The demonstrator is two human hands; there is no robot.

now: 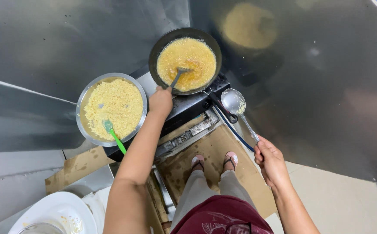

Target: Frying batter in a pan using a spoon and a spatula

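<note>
Stovetop frying, viewed from my head camera. My left hand (160, 100) is closed around the handle of a spatula (179, 76) whose head sits in the dark frying pan (184, 60) at 12 o'clock. The pan holds a yellow, wet-looking grain mixture (190, 56) that spreads to the rim, with darker orange patches toward 6 o'clock; I judge it partway cooked, since it looks glossier and looser than the batch beside it. My right hand (270, 158), at 4 o'clock, grips the shaft of a steel ladle (234, 102). Its bowl hovers just beside the pan's handle and carries a small clump of the same grains. At 9 o'clock a steel bowl (111, 108) rests on the stove (188, 108), filled with paler, drier crumbly grains, and 1 green spatula (114, 135) leans over its rim. I cannot tell whether this bowl holds finished or uncooked material. A white plate (54, 214) with scattered crumbs lies at 7 o'clock on the surface. Stained cardboard (214, 149) covers the floor under my 2 feet (214, 161).
</note>
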